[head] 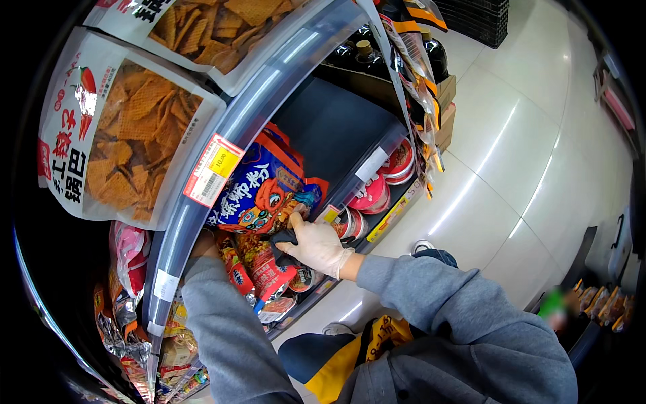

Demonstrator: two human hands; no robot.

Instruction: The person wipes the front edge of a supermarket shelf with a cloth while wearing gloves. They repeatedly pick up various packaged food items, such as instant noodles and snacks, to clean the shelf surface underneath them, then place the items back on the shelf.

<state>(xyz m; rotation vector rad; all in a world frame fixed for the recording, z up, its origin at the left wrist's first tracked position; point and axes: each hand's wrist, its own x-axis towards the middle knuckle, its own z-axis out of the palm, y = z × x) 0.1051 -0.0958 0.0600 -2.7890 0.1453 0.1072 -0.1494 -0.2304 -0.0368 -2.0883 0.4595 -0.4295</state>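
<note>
My right hand (318, 247), in a thin pale glove, holds a dark cloth (285, 246) at the front of a lower shelf. Its fingers reach the lower edge of a blue and orange noodle packet (257, 187) that leans on the shelf. My left hand (204, 245) reaches under the upper shelf's front rail; only its wrist area shows, and the fingers are hidden. Red noodle packets (265, 267) lie below the blue packet, between my two arms.
Bags of crispy snacks (131, 141) stand on the upper shelf, above the clear rail with a price tag (213, 170). Beyond the packet runs the dark shelf board (333, 121). Cup noodles (371, 194) line the tier below. Packets hang at the shelf end (416, 76), near dark bottles (366, 50).
</note>
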